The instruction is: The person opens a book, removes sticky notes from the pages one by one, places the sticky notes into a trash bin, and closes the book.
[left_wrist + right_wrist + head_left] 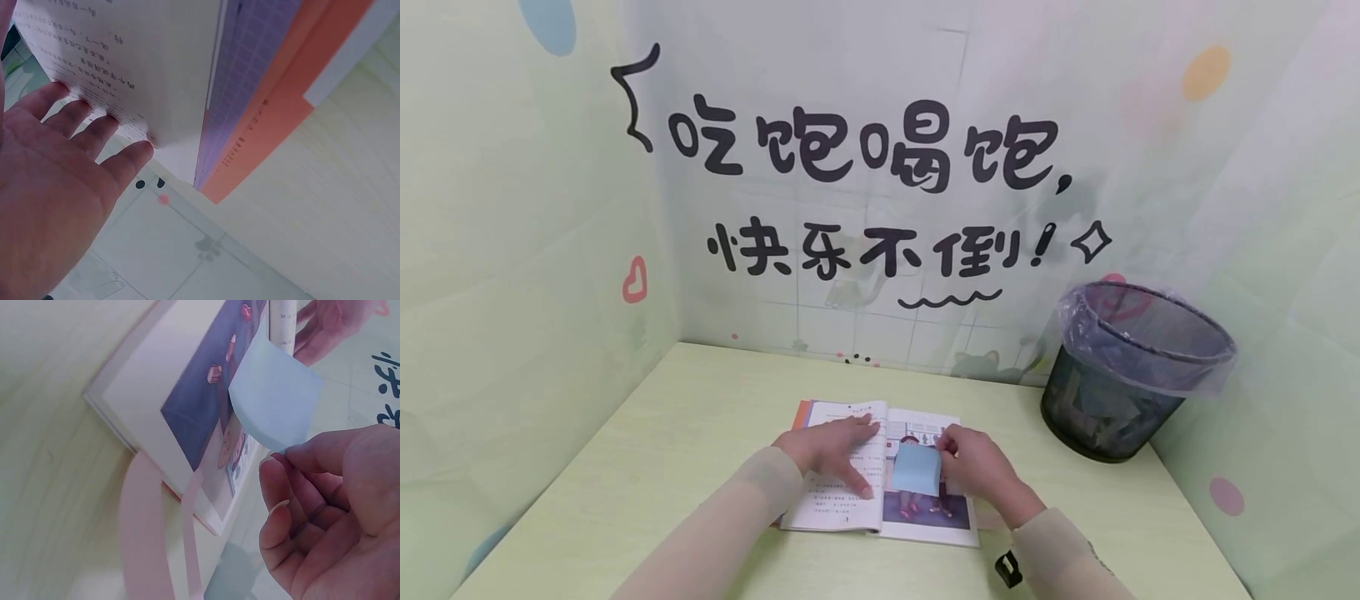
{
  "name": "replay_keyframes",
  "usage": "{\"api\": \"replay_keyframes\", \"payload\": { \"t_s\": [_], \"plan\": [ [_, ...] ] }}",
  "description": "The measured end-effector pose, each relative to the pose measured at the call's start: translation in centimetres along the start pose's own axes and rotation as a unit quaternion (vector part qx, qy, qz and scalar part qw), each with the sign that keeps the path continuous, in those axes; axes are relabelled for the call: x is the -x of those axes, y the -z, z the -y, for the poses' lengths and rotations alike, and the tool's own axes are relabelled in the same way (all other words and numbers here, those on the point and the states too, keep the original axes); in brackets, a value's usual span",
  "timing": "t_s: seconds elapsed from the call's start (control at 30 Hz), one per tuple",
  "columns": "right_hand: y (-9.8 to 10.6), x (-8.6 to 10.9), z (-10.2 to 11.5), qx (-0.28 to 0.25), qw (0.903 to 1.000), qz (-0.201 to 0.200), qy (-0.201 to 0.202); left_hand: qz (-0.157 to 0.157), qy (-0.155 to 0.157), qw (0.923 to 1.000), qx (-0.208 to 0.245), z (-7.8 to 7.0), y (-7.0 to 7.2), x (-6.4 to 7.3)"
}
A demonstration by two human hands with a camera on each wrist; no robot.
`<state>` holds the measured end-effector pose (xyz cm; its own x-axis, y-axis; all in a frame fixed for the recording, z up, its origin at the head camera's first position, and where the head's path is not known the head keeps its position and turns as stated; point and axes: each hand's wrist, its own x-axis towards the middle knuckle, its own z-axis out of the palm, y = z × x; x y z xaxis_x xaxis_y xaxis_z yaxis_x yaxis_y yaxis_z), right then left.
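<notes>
An open book (928, 533) lies on the table, with printed text on its left page and a colour picture on its right page. My left hand (831, 448) rests on the left page, fingers spread, close to the middle fold. In the left wrist view those straight fingers (128, 164) touch the text page. My right hand (983, 468) pinches one edge of a light blue sticky note (916, 468) between thumb and fingertips. Seen from the right wrist, the note (275, 394) curves up from the picture page.
Pink paper strips (147, 525) stick out from the book's edge. A black mesh bin (1093, 412) with a clear plastic liner stands at the table's back right. Printed cloth walls (865, 75) enclose the wooden table (700, 417) at the back and sides.
</notes>
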<state>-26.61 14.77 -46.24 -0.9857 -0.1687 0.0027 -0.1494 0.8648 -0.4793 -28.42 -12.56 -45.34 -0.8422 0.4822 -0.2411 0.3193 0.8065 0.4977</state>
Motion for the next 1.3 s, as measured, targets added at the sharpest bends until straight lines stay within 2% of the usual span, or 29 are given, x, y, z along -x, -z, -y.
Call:
{"api": "replay_keyframes", "payload": {
  "t_s": [0.23,0.43,0.57,0.77,1.03,1.17,1.3],
  "plan": [
    [0.8,0.1,0.1,-0.002,1.0,-0.003,-0.003,0.0,0.001,1.0,-0.004,0.0,0.0,0.1],
    [2.5,-0.1,-0.9,0.001,0.9988,-0.048,0.014,0.0,0.002,0.9999,-0.01,-0.1,0.0,0.1],
    [5.3,-0.5,-1.8,0.0,0.9962,-0.082,0.031,-0.001,0.002,1.0,-0.009,-0.1,0.0,0.2],
    [11.7,-0.5,-2.9,0.006,0.99,-0.137,0.033,0.0,-0.003,1.0,-0.002,-0.1,0.1,0.3],
    [20.7,0.4,-3.9,-0.007,0.9676,-0.252,0.004,-0.003,0.005,1.0,0.001,0.0,0.0,0.2],
    [23.3,0.8,-5.4,-0.002,0.9496,-0.313,-0.022,-0.003,0.006,1.0,-0.003,0.1,-0.1,0.2],
    [24.9,1.1,-6.9,-0.009,0.9294,-0.365,-0.056,-0.003,0.006,1.0,-0.004,-0.1,-0.1,0.2]
  ]
}}
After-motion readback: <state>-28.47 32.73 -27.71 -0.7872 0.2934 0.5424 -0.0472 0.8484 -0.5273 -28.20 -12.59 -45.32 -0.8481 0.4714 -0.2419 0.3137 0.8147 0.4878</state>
